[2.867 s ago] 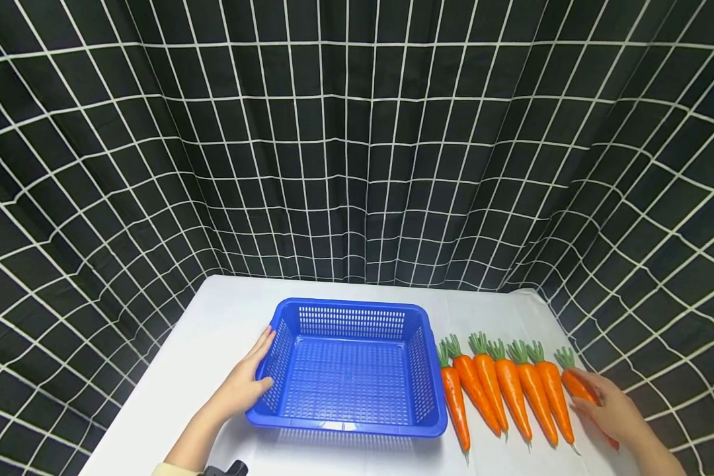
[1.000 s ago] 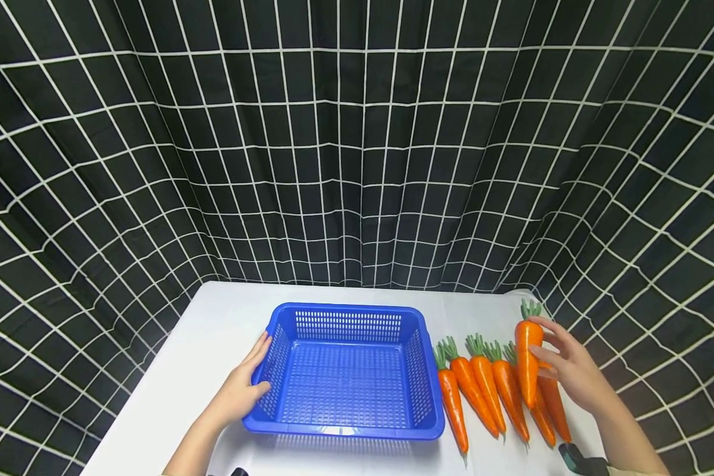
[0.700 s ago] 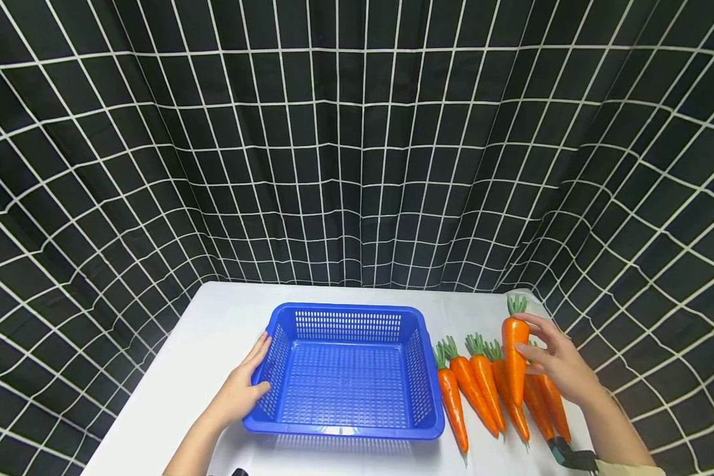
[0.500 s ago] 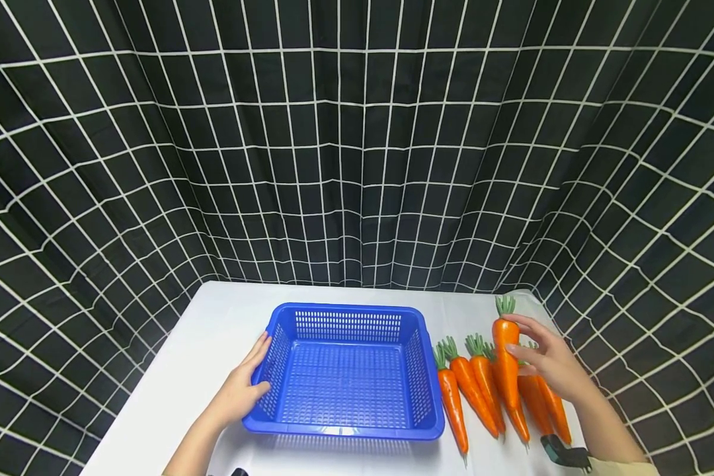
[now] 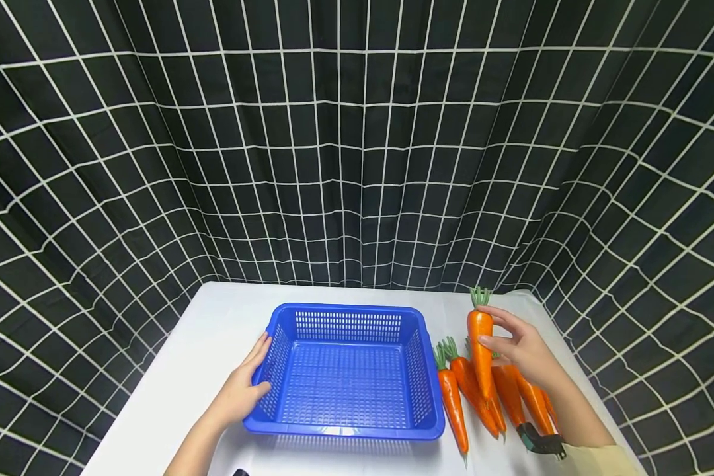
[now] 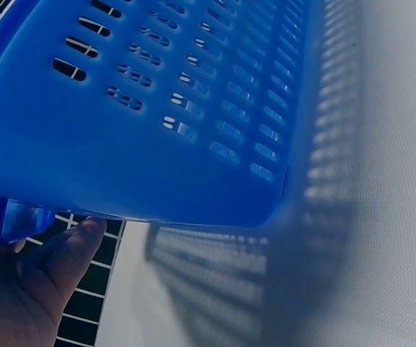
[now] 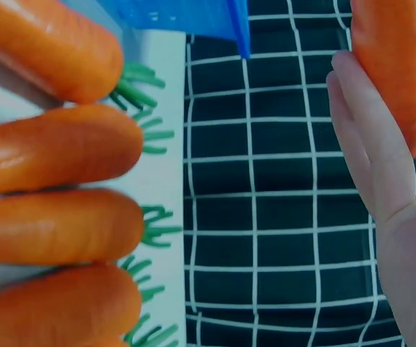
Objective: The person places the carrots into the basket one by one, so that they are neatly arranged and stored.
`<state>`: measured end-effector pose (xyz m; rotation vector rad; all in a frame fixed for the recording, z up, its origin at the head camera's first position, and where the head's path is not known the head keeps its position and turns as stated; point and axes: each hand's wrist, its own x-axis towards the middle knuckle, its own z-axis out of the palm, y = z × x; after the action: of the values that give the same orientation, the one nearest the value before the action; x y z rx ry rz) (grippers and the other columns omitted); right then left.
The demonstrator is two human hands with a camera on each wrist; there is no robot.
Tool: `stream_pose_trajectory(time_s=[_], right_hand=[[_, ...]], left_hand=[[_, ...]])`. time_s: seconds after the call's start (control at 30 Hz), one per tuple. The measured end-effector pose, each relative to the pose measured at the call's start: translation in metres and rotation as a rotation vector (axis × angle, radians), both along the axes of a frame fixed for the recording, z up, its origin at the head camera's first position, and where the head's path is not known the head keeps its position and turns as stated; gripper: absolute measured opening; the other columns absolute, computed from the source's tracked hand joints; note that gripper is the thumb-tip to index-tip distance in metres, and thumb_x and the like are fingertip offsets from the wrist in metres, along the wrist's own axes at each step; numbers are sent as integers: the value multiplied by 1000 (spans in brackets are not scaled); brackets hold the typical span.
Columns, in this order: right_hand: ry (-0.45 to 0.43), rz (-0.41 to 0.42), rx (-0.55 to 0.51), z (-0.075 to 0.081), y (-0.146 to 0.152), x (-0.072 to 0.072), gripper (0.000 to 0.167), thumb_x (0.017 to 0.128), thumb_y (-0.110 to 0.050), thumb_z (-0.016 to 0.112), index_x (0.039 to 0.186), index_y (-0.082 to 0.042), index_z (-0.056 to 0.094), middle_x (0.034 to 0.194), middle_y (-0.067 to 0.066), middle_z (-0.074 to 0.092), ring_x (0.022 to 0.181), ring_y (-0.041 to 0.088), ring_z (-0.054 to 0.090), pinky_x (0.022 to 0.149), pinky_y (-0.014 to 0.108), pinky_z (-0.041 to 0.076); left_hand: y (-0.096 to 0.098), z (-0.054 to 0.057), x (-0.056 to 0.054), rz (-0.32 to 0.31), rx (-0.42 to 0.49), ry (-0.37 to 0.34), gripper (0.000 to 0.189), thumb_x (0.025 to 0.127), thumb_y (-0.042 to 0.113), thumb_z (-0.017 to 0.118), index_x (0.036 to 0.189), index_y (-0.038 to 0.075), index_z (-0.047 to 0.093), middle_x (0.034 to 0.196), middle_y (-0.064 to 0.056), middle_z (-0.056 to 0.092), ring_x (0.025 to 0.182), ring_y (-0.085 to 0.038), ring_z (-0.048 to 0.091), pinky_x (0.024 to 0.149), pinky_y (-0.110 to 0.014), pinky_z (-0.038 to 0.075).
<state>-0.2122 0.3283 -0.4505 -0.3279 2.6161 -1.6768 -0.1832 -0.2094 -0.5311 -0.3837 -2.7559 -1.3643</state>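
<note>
Beside the blue plastic basket (image 5: 345, 430), my left hand (image 5: 240, 390) rests on its left rim, fingers straight and thumb over the edge. The left wrist view shows that hand (image 6: 20, 303) under the rim of the perforated basket wall (image 6: 143, 144). My right hand (image 5: 520, 347) pinches an orange carrot (image 5: 480, 340) with green stalks between thumb and fingers, held upright above the row of other carrots (image 5: 454, 406). In the right wrist view the held carrot (image 7: 392, 65) stands between the fingers of the right hand (image 7: 381, 152), its top cut off by the frame.
The other carrots lie side by side right of the basket, stalks away from me; the right arm partly covers them. A dark wrist strap piece (image 5: 538, 441) hangs over their tips. A black grid curtain (image 5: 357, 165) surrounds the white table (image 5: 220, 317).
My right hand has picked up the rightmost carrot from the table and carried it left over the row, toward the basket. The left hand and basket have stayed in place.
</note>
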Motion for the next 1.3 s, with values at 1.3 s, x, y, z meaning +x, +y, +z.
stream_pose_trajectory(time_s=[1.3], right_hand=[[-39, 182, -176, 10, -89, -26, 60, 94, -15, 69, 148, -10, 44, 142, 32, 47, 110, 43, 69, 70, 55, 62]], left_hand=[[1, 0, 1, 6, 5, -19, 88, 81, -5, 61, 160, 5, 24, 170, -10, 13, 153, -43, 17, 120, -62, 16]])
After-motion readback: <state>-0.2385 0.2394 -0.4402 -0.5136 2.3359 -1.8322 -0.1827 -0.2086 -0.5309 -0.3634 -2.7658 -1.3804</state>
